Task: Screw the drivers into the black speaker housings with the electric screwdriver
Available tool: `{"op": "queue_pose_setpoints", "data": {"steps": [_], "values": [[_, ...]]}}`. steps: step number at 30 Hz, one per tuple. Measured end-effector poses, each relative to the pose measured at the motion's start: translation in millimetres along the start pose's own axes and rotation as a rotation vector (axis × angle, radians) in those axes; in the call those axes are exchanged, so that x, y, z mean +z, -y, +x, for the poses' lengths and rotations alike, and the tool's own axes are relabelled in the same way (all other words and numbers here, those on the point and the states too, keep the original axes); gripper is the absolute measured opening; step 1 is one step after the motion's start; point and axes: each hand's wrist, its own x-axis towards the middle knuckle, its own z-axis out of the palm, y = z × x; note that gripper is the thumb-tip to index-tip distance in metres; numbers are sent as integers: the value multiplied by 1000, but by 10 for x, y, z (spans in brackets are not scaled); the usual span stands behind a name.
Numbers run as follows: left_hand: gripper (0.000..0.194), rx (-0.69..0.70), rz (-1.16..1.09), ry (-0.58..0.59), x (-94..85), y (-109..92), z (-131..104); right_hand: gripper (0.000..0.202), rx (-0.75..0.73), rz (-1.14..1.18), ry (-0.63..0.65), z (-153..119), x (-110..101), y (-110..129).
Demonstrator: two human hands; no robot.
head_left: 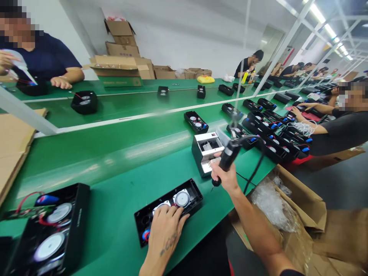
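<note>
An open black speaker housing (198, 194) with round silver speaker drivers (182, 198) lies at a slant on the green bench in front of me. My left hand (166, 226) is laid across its near wall, fingers curled over inside, covering part of one driver. A blue-and-red part (146, 235) peeks out at the housing's left end. In my right hand (225, 177) is a black electric screwdriver (229, 155), its bit pointing down, right of the housing and apart from it. Those fingertips are by the front of a white-and-black screw feeder (198, 153); whether they touch it I cannot tell.
Another open speaker housing (82, 218) with a battery and wires stands at the near left. More housings (273, 140) are stacked to the right beside a co-worker (342, 126). The screwdriver's cable (260, 165) hangs behind my right wrist. A cardboard box (304, 199) sits below the bench edge.
</note>
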Motion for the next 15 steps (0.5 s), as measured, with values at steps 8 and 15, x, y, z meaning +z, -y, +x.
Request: {"op": "queue_pose_setpoints", "data": {"steps": [8, 15], "values": [[22, -53, -51, 60, -59, -88, 24, 31, -97, 396, 76, -670, 512, -95], [23, -84, -129, 66, -87, -88, 30, 33, -82, 377, 117, -732, 621, -278]]}}
